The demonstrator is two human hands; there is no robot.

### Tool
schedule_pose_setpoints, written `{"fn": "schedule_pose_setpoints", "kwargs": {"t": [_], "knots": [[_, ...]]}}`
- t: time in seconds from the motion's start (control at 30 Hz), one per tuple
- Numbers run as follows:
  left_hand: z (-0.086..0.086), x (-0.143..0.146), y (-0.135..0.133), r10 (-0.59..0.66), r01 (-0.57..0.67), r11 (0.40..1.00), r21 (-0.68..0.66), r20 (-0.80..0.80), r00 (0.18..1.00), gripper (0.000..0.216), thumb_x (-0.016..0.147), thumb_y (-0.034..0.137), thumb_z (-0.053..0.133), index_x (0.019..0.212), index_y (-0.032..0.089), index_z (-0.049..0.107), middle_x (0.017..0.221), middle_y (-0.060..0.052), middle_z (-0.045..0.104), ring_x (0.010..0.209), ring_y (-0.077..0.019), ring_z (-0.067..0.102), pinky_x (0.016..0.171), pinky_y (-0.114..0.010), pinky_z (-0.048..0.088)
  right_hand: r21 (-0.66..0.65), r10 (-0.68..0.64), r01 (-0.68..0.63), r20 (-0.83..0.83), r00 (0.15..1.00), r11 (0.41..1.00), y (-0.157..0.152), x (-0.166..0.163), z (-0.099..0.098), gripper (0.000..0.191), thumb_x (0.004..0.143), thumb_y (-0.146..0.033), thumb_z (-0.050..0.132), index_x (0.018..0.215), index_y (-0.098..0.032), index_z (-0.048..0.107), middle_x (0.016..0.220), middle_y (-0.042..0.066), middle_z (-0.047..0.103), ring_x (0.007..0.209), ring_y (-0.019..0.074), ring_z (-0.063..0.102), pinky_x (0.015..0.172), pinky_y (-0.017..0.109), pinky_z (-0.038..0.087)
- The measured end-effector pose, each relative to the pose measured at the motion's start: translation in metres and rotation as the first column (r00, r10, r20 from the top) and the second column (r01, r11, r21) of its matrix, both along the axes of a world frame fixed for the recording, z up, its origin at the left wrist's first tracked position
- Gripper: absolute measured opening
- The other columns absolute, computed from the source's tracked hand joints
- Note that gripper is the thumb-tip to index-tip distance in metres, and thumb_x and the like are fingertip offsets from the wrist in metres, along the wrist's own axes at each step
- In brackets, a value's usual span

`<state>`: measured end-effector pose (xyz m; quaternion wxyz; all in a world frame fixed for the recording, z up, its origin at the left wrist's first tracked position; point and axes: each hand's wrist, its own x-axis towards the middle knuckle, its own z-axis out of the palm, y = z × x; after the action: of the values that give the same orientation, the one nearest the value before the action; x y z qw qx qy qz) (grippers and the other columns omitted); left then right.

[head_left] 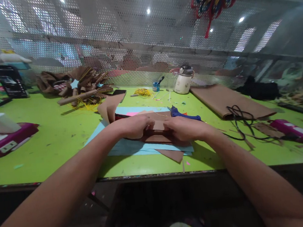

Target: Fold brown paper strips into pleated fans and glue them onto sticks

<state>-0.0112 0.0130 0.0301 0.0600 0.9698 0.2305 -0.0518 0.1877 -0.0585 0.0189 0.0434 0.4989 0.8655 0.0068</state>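
Note:
My left hand [136,126] and my right hand [183,128] meet over a piece of brown paper [157,132], each with fingers curled and pinched on it. The brown paper lies on light blue sheets [122,149] spread on the green table [59,137]. Another brown scrap [174,155] sticks out below my right hand. A blue glue gun [184,114] lies just behind my right hand. A curled brown sheet [110,107] stands behind my left hand.
A pile of brown paper rolls and yellow strands [84,88] sits at the back left, a pink device [5,139] at the left, a white jar [183,81] at the back, brown sheets [228,100] with black cord [240,117] at the right. A perforated metal screen [121,33] stands behind.

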Motion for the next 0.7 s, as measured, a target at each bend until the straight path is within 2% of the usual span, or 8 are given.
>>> {"fn": "schedule_pose_setpoints", "kwargs": {"t": [0.13,0.23,0.33,0.4,0.5,0.6,0.7], "knots": [[0.000,0.002,-0.003,0.054,-0.054,0.999,-0.008,0.057,0.997,0.016,0.073,0.030,0.048,0.078,0.019,0.059,0.073,-0.003,0.059,0.062,-0.0154,0.048,0.053,-0.024,0.031,0.100,-0.007,0.004,0.032,0.999,0.995,0.000,-0.005,-0.003,0.014,0.079,-0.021,0.044,0.078,-0.016,0.057,0.082,0.008,0.062,0.070,0.0167,0.052,0.056,0.026,0.027],[0.002,0.002,-0.004,0.093,-0.081,0.993,-0.080,0.146,0.985,0.031,0.077,0.044,0.044,0.080,0.018,0.062,0.070,-0.002,0.060,0.061,-0.0141,0.048,0.054,-0.024,0.032,0.159,0.029,-0.030,0.008,1.000,0.987,-0.002,-0.007,-0.004,0.014,0.079,-0.020,0.045,0.077,-0.015,0.058,0.083,0.008,0.062,0.072,0.0171,0.052,0.059,0.027,0.028],[0.006,0.001,-0.002,0.099,-0.051,0.979,-0.197,0.244,0.965,0.044,0.082,0.049,0.035,0.085,0.016,0.064,0.074,-0.002,0.061,0.064,-0.0129,0.048,0.059,-0.022,0.033,0.260,0.072,-0.059,-0.042,0.996,0.964,-0.004,-0.010,-0.004,0.013,0.077,-0.015,0.046,0.079,-0.015,0.059,0.086,0.008,0.060,0.074,0.0170,0.050,0.061,0.027,0.029],[0.008,0.000,0.002,0.114,-0.048,0.970,-0.237,0.273,0.955,0.049,0.085,0.049,0.029,0.083,0.014,0.064,0.072,-0.002,0.059,0.063,-0.0124,0.047,0.059,-0.022,0.034,0.368,0.083,-0.052,-0.067,0.994,0.928,-0.004,-0.013,-0.003,0.014,0.076,-0.012,0.046,0.081,-0.015,0.058,0.088,0.008,0.059,0.077,0.0175,0.048,0.064,0.028,0.030],[0.010,-0.004,0.007,0.180,-0.108,0.950,-0.292,0.233,0.956,0.054,0.084,0.052,0.029,0.079,0.011,0.063,0.070,-0.003,0.058,0.061,-0.0125,0.046,0.057,-0.023,0.034,0.528,0.055,-0.023,-0.046,0.997,0.849,-0.003,-0.017,-0.003,0.012,0.079,-0.013,0.044,0.076,-0.015,0.056,0.082,0.008,0.056,0.079,0.0194,0.044,0.068,0.031,0.029],[0.013,-0.009,0.008,0.186,-0.067,0.907,-0.415,0.253,0.949,0.050,0.083,0.053,0.034,0.092,0.013,0.063,0.087,-0.004,0.062,0.074,-0.0145,0.050,0.066,-0.023,0.037,0.628,0.020,0.004,-0.031,0.999,0.778,-0.001,-0.020,-0.004,0.016,0.082,-0.015,0.042,0.073,-0.015,0.055,0.079,0.008,0.053,0.080,0.0210,0.041,0.070,0.033,0.028],[0.014,-0.013,0.006,0.188,-0.003,0.854,-0.521,0.303,0.934,0.047,0.084,0.050,0.035,0.106,0.016,0.060,0.103,-0.004,0.061,0.087,-0.0159,0.051,0.076,-0.023,0.037,0.675,0.006,0.031,-0.053,0.999,0.738,0.001,-0.020,-0.005,0.018,0.083,-0.015,0.040,0.074,-0.015,0.055,0.080,0.009,0.052,0.082,0.0217,0.038,0.072,0.034,0.028]]}}
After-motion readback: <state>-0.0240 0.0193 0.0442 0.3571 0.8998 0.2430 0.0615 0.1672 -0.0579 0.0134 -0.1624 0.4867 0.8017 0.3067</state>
